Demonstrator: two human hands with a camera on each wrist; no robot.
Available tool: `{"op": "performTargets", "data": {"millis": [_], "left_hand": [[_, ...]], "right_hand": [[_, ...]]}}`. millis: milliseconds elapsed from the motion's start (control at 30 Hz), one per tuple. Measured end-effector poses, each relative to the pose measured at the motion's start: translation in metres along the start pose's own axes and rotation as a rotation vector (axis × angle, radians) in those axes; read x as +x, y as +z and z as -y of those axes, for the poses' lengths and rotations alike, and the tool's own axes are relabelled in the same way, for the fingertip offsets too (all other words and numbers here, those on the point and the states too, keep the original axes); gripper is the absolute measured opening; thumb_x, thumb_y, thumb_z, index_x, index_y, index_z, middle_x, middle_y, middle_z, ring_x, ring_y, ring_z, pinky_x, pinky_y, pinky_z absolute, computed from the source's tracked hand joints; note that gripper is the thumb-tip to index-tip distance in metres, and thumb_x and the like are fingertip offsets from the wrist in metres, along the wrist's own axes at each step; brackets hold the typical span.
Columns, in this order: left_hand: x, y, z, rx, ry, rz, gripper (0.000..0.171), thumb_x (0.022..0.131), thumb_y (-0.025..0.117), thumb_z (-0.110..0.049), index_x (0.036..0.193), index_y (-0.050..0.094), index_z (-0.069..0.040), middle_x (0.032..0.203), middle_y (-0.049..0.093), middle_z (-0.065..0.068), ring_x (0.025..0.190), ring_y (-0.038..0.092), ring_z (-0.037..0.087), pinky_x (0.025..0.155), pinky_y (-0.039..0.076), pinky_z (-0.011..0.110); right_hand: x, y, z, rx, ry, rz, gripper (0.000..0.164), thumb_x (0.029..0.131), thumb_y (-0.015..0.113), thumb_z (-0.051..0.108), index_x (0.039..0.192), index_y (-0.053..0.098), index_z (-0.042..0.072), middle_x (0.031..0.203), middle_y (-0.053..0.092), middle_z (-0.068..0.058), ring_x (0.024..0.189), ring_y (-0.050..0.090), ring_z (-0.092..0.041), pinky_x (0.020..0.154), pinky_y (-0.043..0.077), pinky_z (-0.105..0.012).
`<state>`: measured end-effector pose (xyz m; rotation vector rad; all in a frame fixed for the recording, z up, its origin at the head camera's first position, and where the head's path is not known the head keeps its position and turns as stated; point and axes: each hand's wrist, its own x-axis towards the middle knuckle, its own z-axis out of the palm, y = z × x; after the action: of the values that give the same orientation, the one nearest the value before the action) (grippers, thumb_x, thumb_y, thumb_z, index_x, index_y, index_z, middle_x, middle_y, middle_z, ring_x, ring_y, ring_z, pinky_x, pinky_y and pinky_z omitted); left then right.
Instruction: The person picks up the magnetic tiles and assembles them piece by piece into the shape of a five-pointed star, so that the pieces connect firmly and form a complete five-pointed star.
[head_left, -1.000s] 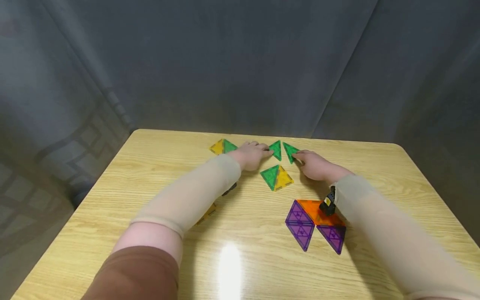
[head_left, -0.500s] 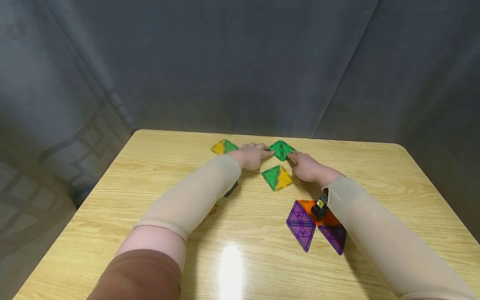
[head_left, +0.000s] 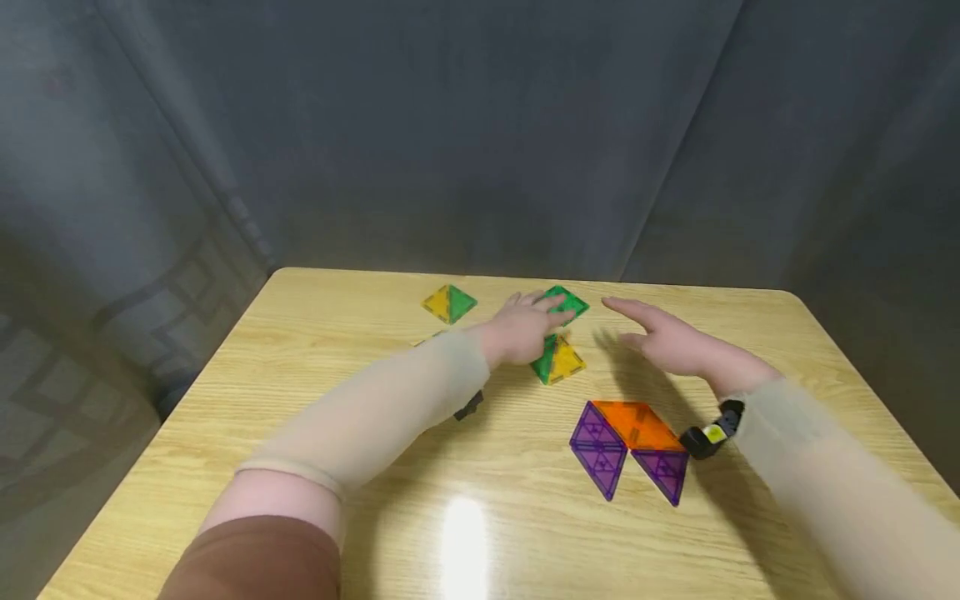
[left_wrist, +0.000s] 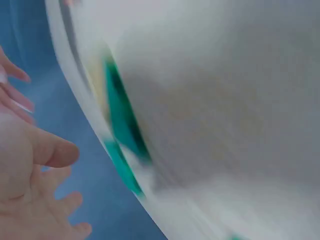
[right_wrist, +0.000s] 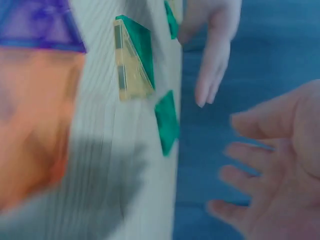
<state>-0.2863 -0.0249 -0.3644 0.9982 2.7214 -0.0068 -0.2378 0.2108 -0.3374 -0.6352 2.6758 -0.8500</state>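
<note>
My left hand (head_left: pixel 521 329) is held over the far middle of the table with its fingers spread and nothing in them. It partly covers two green triangle magnetic tiles (head_left: pixel 574 305) joined as a diamond, and a green and yellow tile pair (head_left: pixel 567 363) nearer me. Whether it touches them I cannot tell. To the right, my right hand (head_left: pixel 671 340) is raised off the wood, fingers extended and holding nothing. In the right wrist view both hands appear, with the green diamond (right_wrist: pixel 167 122) apart from the right hand (right_wrist: pixel 280 165). The left wrist view is blurred.
A yellow and green tile diamond (head_left: pixel 450 304) lies at the far left. Nearer me on the right are joined orange tiles (head_left: pixel 637 425) with purple tiles (head_left: pixel 600 448) along their sides. A dark curtain (head_left: pixel 465 142) hangs behind the table (head_left: pixel 300 350).
The two green triangles, apart at first, came together into a diamond. Then my right hand let go and moved right and up, while my left hand shifted toward the right over the tiles.
</note>
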Motion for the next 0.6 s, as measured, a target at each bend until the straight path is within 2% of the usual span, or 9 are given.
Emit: {"op": "performTargets", "data": {"millis": [100,167,267,333,433,600], "left_hand": [[-0.023,0.008,-0.031,0.071,0.132,0.029,0.077,0.095,0.052,-0.001,0.157,0.022,-0.037,0.164,0.007,-0.008,0.150,0.004,0.024,0.120,0.003,0.049],[-0.037,0.015,-0.049,0.144,0.206,0.074,0.078,0.095,0.053,-0.003,0.156,0.022,-0.040,0.164,0.007,-0.010,0.150,0.004,0.021,0.120,0.003,0.048],[-0.054,0.026,-0.067,0.239,0.266,0.122,0.071,0.098,0.052,-0.011,0.155,0.023,-0.042,0.163,0.012,-0.011,0.149,0.008,0.019,0.120,0.006,0.048],[-0.060,0.033,-0.070,0.272,0.276,0.125,0.070,0.099,0.051,-0.013,0.155,0.022,-0.042,0.163,0.013,-0.011,0.149,0.010,0.018,0.120,0.007,0.047],[-0.068,0.043,-0.067,0.273,0.275,0.095,0.069,0.099,0.050,-0.013,0.156,0.021,-0.040,0.163,0.015,-0.011,0.148,0.014,0.019,0.120,0.009,0.047],[-0.085,0.052,-0.055,0.229,0.267,0.043,0.069,0.097,0.052,-0.011,0.155,0.025,-0.037,0.162,0.018,-0.009,0.147,0.018,0.021,0.119,0.012,0.049]], "right_hand": [[-0.043,-0.001,-0.007,-0.030,-0.001,0.054,0.058,0.103,0.052,0.014,0.153,0.028,-0.002,0.153,0.026,-0.032,0.138,0.022,-0.054,0.106,0.022,-0.071],[-0.068,0.004,-0.015,-0.050,0.009,0.092,0.058,0.102,0.055,0.017,0.151,0.031,-0.004,0.150,0.030,-0.034,0.134,0.027,-0.056,0.103,0.026,-0.072],[-0.095,0.019,-0.027,-0.102,0.053,0.130,0.060,0.100,0.059,0.016,0.149,0.033,-0.006,0.147,0.035,-0.034,0.132,0.031,-0.057,0.100,0.030,-0.072],[-0.106,0.031,-0.033,-0.146,0.060,0.129,0.060,0.097,0.062,0.013,0.147,0.036,-0.008,0.144,0.039,-0.034,0.130,0.035,-0.056,0.100,0.033,-0.070],[-0.116,0.047,-0.038,-0.227,0.064,0.097,0.059,0.094,0.065,0.009,0.144,0.041,-0.010,0.139,0.046,-0.033,0.126,0.042,-0.054,0.098,0.037,-0.067],[-0.121,0.068,-0.028,-0.257,0.056,0.043,0.059,0.093,0.067,0.010,0.145,0.043,-0.003,0.142,0.048,-0.026,0.128,0.045,-0.048,0.099,0.040,-0.064]]}}
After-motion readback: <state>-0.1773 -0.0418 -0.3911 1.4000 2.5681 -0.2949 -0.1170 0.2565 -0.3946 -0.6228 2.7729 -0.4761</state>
